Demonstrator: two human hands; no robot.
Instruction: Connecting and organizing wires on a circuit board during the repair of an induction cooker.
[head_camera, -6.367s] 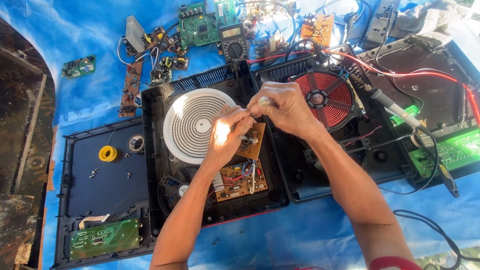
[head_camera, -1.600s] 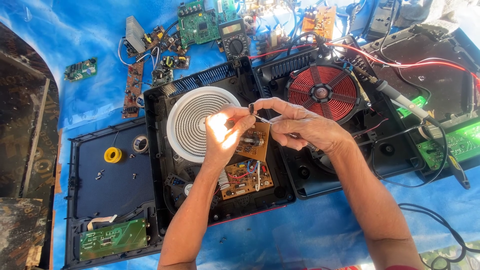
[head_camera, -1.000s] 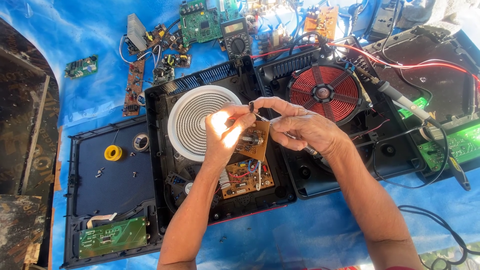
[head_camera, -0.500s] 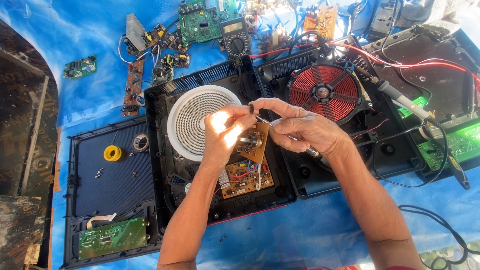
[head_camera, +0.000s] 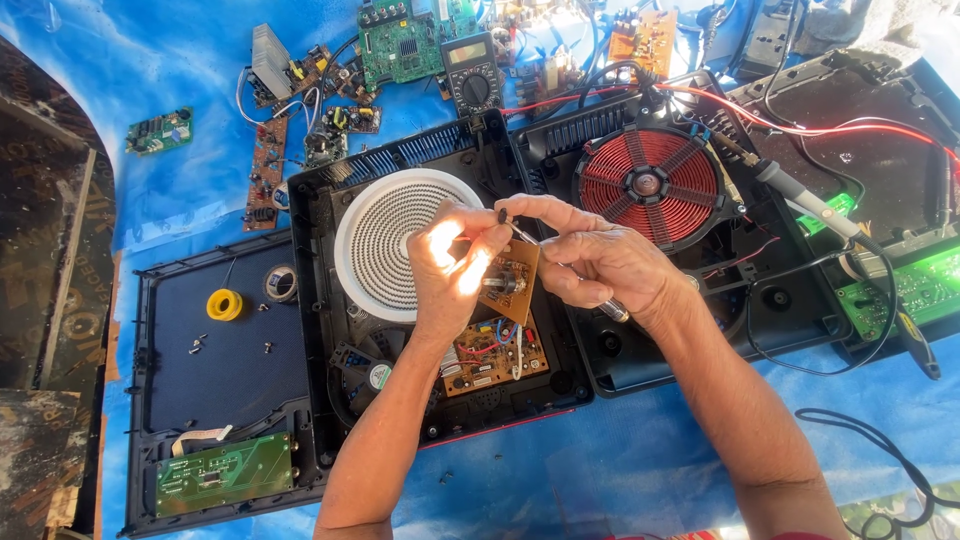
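Fingers of left hand (head_camera: 450, 275) pinch small brown circuit board (head_camera: 512, 285); right hand (head_camera: 600, 265) grips screwdriver (head_camera: 560, 270), tip near board.

Single view: head-worn camera, looking steeply down, nearly plumb, onto a blue tarp (head_camera: 620, 470) spread as work surface. Range: close, arm's length; both forearms enter from the bottom edge, left hand (head_camera: 450, 275) and right hand (head_camera: 605, 265) near centre. Tarp's far edge runs out past the top. No second view; nothing shared.

blue tarp (head_camera: 620, 470), open cooktops (head_camera: 440, 300), perhaps loose circuit boards (head_camera: 160, 130)
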